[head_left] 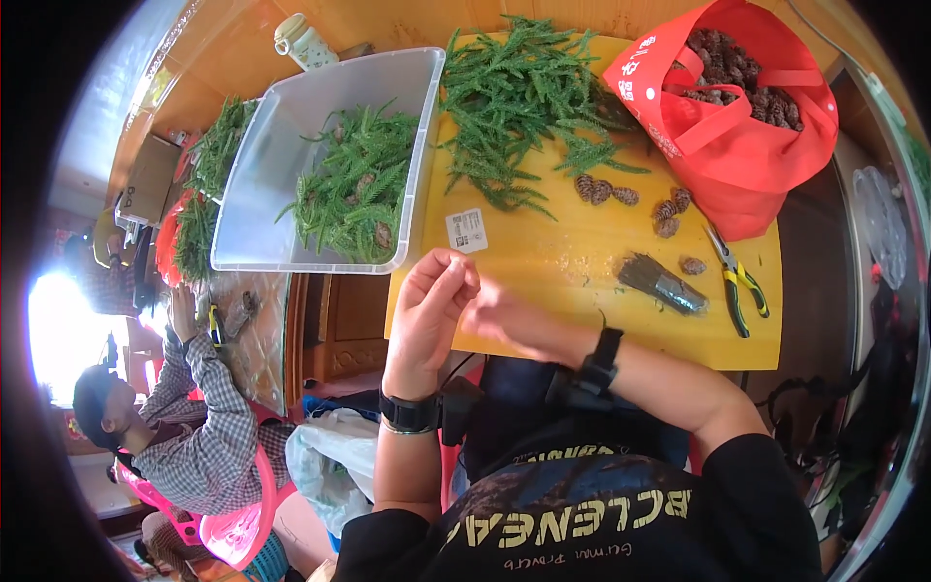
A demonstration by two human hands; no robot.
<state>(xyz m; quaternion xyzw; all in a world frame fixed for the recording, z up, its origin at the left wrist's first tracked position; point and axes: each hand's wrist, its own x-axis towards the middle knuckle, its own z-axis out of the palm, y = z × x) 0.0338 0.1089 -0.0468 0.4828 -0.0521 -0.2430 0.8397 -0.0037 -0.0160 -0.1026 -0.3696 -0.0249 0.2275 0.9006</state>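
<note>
My left hand (428, 308) is raised over the near edge of the yellow board (553, 257), its fingers curled into a pinch. Whatever sits between those fingertips is too small or hidden to make out. Close beside it, my right hand (511, 318) is smeared by motion, so its fingers are unclear. Loose pine cones (600, 190), a bundle of dark thin wires (662, 282) and yellow-and-black pliers (737, 281) lie to the right. Green artificial pine sprigs (524, 102) are heaped at the back. A white printed card (466, 231) lies just beyond my hands.
Left of the board stands a clear plastic bin (254, 175) holding sprigs with cones. A red bag (747, 179) full of pine cones is at the back right. At far left, a person in a checked shirt (213, 436) works at another table. A cup (304, 43) stands behind the bin.
</note>
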